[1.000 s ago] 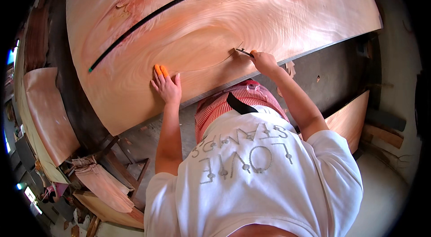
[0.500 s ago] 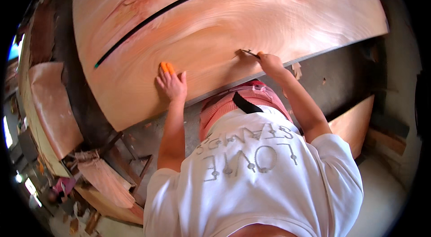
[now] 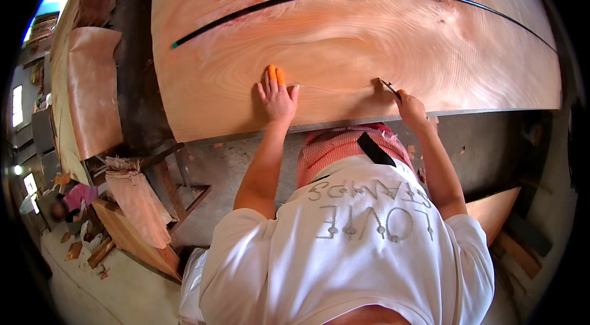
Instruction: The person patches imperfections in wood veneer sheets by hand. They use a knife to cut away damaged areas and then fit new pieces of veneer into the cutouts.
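A wide sheet of pale wood veneer (image 3: 215, 97) with swirling grain spreads out in front of me. My left hand (image 3: 278, 102) rests flat on it, fingers stretched, orange covers on two of them. To its right, my right hand (image 3: 412, 108) is closed around a thin, dark, knife-like tool (image 3: 391, 89). The tool's tip points away from me at the veneer's surface; whether it touches I cannot tell. Beyond both hands a long black strip (image 3: 270, 4) with a green end lies across the sheet.
The sheet's near edge runs just in front of my body. Brown veneer (image 3: 92, 91) and a bundle of pale strips (image 3: 136, 202) are at the left, with wood scraps (image 3: 100, 252) on the floor. A person in pink (image 3: 81, 197) is far left. A wooden panel (image 3: 493, 213) stands at right.
The view has turned, so the sheet, strip and both hands appear shifted to the right. My left hand stays flat on the veneer and my right hand still grips the tool.
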Motion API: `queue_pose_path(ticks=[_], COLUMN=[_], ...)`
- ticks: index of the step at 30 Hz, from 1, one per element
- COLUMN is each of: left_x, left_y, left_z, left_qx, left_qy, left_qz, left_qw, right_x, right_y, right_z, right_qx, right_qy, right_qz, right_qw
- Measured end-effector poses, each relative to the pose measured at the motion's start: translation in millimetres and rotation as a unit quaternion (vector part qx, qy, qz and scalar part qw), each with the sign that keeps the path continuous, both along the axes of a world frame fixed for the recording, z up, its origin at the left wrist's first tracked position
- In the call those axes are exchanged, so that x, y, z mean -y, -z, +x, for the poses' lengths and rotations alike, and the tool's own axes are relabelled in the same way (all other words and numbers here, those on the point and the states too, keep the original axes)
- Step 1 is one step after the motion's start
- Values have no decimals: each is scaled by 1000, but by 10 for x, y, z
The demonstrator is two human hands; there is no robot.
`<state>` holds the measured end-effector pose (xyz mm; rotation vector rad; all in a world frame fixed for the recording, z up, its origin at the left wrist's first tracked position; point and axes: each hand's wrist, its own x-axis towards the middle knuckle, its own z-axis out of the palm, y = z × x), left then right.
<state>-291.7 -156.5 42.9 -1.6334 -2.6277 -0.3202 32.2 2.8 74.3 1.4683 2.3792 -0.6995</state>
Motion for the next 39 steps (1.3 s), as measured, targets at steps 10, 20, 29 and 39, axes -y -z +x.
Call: queue_pose_path(ticks=[10, 20, 29, 39], left_x=[-646, -810, -800, -925], left_y=[-167, -25, -28, -58], left_z=[644, 958, 931, 1041], left_qx=[114, 96, 89, 109], left_qy=[242, 341, 345, 356], left_qz=[31, -54, -61, -30], left_qw=[963, 933, 932, 927], right_x=[-41, -5, -64, -120], right_y=[32, 71, 7, 63], right_z=[8, 28, 62, 103], right_qx=[17, -14, -6, 26], right_qy=[17, 24, 40, 23], right_qz=[-17, 2, 7, -6], right_qw=[1000, 1000, 999, 999])
